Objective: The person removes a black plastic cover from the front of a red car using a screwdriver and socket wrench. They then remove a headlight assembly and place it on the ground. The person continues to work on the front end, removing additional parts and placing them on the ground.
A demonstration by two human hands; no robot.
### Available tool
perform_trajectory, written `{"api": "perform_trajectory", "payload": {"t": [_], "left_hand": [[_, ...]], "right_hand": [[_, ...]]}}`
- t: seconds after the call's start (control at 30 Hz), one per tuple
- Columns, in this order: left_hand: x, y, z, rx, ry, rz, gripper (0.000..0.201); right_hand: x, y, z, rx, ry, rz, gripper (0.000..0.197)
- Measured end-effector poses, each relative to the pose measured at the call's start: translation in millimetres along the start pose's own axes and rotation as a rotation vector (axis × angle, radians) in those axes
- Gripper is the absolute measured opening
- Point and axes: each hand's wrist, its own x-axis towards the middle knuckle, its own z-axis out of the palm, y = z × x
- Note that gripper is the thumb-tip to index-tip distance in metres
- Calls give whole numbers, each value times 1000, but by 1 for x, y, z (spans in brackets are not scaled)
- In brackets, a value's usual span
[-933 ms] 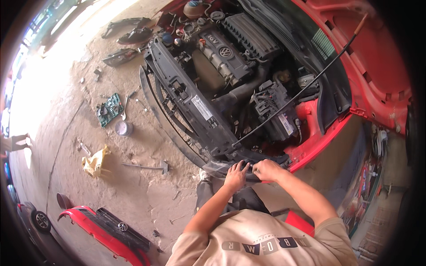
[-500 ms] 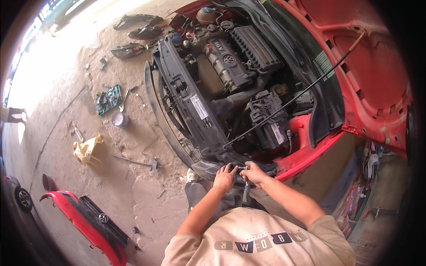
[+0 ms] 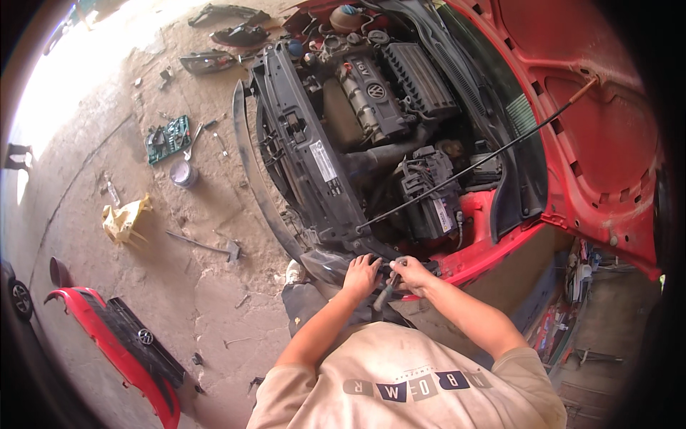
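Observation:
My right hand (image 3: 412, 274) is closed round a ratchet wrench (image 3: 385, 294), at the near front corner of a red car. The wrench's grip slants down toward my shirt. Close beside it on the left, my left hand (image 3: 363, 275) has its fingers curled at the dark edge of the corner. What lies under those fingertips is hidden. Both hands are next to the headlight (image 3: 324, 266) and the end of the black front crossmember (image 3: 314, 161). The fastening point itself cannot be made out.
A prop rod (image 3: 475, 161) holds up the red hood (image 3: 593, 143) over the engine (image 3: 375, 100). On the floor to the left lie a green socket set (image 3: 168, 140), a tub (image 3: 184, 174), a yellow bag (image 3: 126, 220), a hammer (image 3: 204, 245), and a removed red bumper (image 3: 107, 343).
The wrench handle has swung from nearly upright to a slant, with my right hand turned along with it. My left hand stays at the corner. The view has shifted slightly.

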Motion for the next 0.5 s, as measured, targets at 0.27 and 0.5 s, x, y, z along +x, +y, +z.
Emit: {"api": "perform_trajectory", "payload": {"t": [0.27,0.5], "left_hand": [[12,8,-5,-131,64,123,34],[13,10,14,-49,26,82,27]], "right_hand": [[-14,-20,2,-1884,58,-1158,40],[-22,-7,20,-245,135,-3,23]]}}
